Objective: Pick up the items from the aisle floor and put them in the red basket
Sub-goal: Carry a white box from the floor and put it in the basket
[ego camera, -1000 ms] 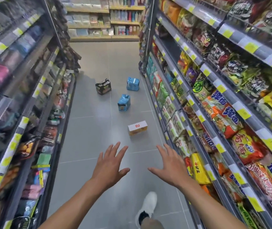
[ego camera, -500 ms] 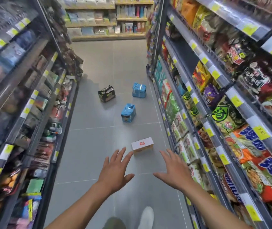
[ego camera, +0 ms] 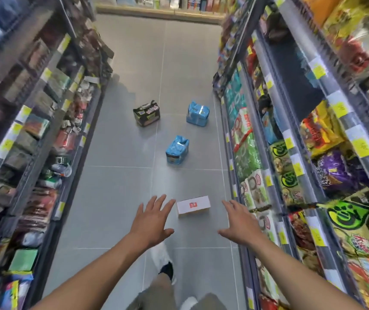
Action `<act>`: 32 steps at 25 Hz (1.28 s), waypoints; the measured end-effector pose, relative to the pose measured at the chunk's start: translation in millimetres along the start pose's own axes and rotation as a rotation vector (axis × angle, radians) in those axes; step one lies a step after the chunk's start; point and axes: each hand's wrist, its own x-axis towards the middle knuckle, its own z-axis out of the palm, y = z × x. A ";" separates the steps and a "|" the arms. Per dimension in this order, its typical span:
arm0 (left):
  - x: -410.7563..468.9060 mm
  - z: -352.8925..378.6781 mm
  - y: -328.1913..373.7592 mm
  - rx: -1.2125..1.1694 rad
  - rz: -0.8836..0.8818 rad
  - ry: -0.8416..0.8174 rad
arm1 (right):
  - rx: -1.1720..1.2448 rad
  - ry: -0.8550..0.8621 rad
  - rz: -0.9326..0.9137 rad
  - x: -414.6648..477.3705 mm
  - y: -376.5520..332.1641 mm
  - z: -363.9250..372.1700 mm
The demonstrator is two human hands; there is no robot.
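White box (ego camera: 193,206) flat on the grey floor (ego camera: 116,198), your left hand (ego camera: 151,220) just left of the box, your right hand (ego camera: 239,222) to its right, both spread wide, holding nothing, blue pack (ego camera: 177,149) beyond the box, dark pack (ego camera: 146,113) and second blue pack (ego camera: 198,113) farther beyond

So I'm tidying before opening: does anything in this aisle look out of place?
Yes: four items sit on the floor while everything else is on the shelves. The white box is nearest, the near blue pack beyond it, the far blue pack and dark pack farther on.
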 end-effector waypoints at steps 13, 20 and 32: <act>242.2 104.2 -23.5 0.013 -0.031 -0.086 | -0.148 -0.158 -0.060 241.1 43.5 84.0; 368.2 309.7 -28.4 0.106 -0.045 -0.137 | -0.217 -0.199 -0.150 397.9 89.7 258.0; 459.1 442.2 -51.6 0.129 -0.086 -0.097 | -0.333 -0.077 -0.233 506.9 93.8 390.7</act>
